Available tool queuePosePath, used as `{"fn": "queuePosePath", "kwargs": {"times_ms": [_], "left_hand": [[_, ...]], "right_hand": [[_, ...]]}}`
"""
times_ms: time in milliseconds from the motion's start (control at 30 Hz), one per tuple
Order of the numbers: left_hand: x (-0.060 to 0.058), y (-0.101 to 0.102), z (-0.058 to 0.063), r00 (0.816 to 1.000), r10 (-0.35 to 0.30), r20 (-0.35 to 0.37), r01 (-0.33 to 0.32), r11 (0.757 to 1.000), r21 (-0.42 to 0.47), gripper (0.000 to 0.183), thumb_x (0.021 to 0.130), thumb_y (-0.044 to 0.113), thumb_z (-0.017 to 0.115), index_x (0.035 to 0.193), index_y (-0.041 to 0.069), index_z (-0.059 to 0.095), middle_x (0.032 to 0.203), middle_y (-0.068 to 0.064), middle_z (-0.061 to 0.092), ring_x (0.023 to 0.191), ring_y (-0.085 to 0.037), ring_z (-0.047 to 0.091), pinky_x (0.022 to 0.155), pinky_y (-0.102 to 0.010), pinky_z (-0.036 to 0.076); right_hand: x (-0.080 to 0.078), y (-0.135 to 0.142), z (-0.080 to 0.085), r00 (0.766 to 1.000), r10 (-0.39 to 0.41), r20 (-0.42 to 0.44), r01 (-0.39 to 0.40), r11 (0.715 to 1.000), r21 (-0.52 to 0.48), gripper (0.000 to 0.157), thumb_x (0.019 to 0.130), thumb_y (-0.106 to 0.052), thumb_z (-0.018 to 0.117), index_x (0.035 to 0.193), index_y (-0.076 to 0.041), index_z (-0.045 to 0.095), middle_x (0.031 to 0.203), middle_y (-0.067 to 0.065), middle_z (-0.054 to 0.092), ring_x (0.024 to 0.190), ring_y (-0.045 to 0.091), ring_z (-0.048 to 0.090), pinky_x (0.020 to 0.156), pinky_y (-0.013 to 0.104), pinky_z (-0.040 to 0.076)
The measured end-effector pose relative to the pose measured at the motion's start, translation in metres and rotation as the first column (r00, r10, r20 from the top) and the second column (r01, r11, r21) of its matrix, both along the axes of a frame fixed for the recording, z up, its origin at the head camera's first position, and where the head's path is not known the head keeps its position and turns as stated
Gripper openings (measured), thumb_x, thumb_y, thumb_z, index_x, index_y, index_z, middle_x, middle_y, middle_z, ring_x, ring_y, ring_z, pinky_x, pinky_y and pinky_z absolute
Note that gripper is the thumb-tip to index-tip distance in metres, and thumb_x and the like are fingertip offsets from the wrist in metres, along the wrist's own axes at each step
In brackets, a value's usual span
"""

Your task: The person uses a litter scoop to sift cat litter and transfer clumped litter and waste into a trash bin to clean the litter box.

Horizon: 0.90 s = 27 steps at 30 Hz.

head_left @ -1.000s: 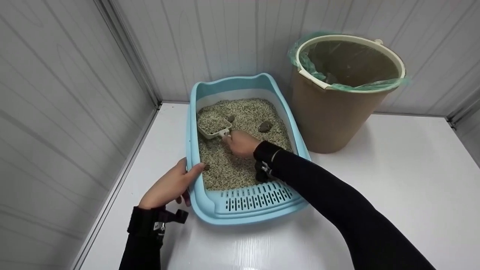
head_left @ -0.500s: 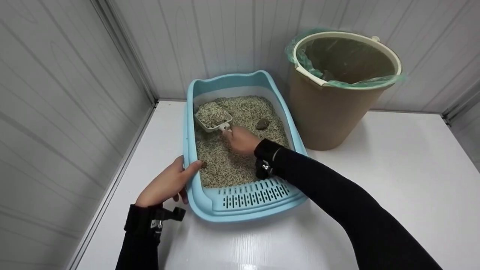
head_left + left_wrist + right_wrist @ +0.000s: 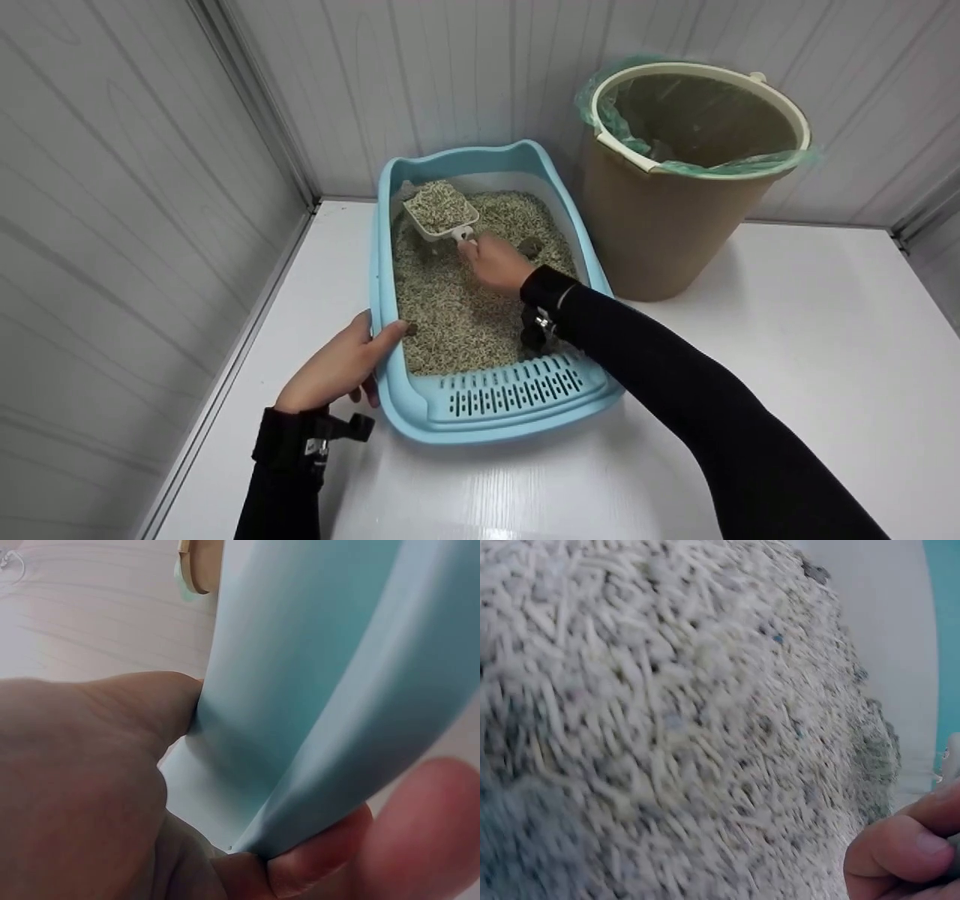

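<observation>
A blue litter box (image 3: 495, 433) holds a bed of pale pellet litter (image 3: 457, 322). My right hand (image 3: 495, 262) grips the handle of a white litter scoop (image 3: 465, 231) heaped with pellets, over the box's far left part. In the right wrist view the curled fingers (image 3: 900, 855) show at the lower right, above the litter. My left hand (image 3: 337, 364) holds the box's left wall, thumb over the rim and fingers underneath; the left wrist view shows the thumb (image 3: 169, 701) against the blue wall. A dark clump (image 3: 530, 247) lies near the right hand, and a smaller one (image 3: 411, 328) by the left thumb.
A brown bin (image 3: 652, 232) with a green plastic liner (image 3: 739, 168) stands close to the box's right side. Grey panel walls (image 3: 465, 75) rise behind and to the left of the white table (image 3: 825, 360).
My right hand has lifted the loaded scoop up out of the litter and moved it slightly right and toward the back. The left hand keeps its hold on the box wall.
</observation>
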State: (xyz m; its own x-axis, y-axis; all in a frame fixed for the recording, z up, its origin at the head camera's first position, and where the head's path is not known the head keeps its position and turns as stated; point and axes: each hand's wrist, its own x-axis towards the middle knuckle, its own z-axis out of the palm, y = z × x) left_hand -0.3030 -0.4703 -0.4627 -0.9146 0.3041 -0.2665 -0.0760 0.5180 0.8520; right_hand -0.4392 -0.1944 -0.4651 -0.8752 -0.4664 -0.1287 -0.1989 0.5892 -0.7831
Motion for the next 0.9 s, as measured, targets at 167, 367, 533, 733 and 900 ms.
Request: {"fn": "queuePosePath", "kwargs": {"times_ms": [167,367,533,733,900], "left_hand": [[0.0,0.001,0.001,1.0,-0.007,0.01,0.007,1.0,0.005,0.073,0.112,0.069,0.053,0.145,0.005,0.044,0.09,-0.017,0.074,0.055,-0.031,0.072,0.047,-0.035,0.052],[0.0,0.001,0.001,1.0,-0.01,0.017,0.01,1.0,0.004,0.067,0.115,0.064,0.052,0.142,0.004,0.044,0.089,-0.017,0.073,0.055,-0.031,0.072,0.048,-0.034,0.052],[0.0,0.001,0.001,1.0,-0.01,0.022,0.01,1.0,-0.004,0.065,0.115,0.065,0.052,0.14,0.005,0.045,0.088,-0.017,0.073,0.056,-0.031,0.072,0.048,-0.034,0.051],[0.0,0.0,0.002,1.0,-0.017,0.017,0.017,1.0,-0.006,0.069,0.113,0.068,0.052,0.141,0.005,0.045,0.088,-0.017,0.073,0.056,-0.032,0.072,0.048,-0.034,0.051],[0.0,0.001,0.001,1.0,-0.02,0.019,0.021,1.0,-0.002,0.066,0.114,0.065,0.052,0.141,0.005,0.045,0.088,-0.017,0.074,0.055,-0.032,0.072,0.046,-0.034,0.05]], "right_hand": [[0.006,0.009,0.009,0.999,-0.004,-0.034,0.005,0.999,0.043,0.046,0.126,-0.03,0.033,0.142,0.004,0.059,0.07,0.0,0.028,0.06,0.016,0.021,0.069,0.036,0.029],[0.025,0.015,0.027,0.999,-0.049,-0.016,0.049,0.999,-0.018,0.034,0.125,-0.032,0.035,0.105,-0.008,0.049,0.073,0.002,0.031,0.06,0.017,0.025,0.066,0.036,0.03],[0.041,0.023,0.041,0.989,-0.128,-0.076,0.128,0.992,-0.001,0.045,0.125,-0.031,0.036,0.145,0.006,0.051,0.09,0.007,0.042,0.072,0.02,0.036,0.076,0.037,0.035],[0.06,0.03,0.052,0.981,-0.188,-0.035,0.186,0.981,-0.054,0.045,0.125,-0.03,0.039,0.151,0.005,0.051,0.087,0.004,0.043,0.065,0.016,0.035,0.064,0.034,0.036],[0.07,0.035,0.057,0.978,-0.198,-0.066,0.196,0.98,-0.036,0.044,0.124,-0.031,0.04,0.149,0.004,0.052,0.082,0.001,0.043,0.061,0.014,0.034,0.06,0.033,0.035]]}}
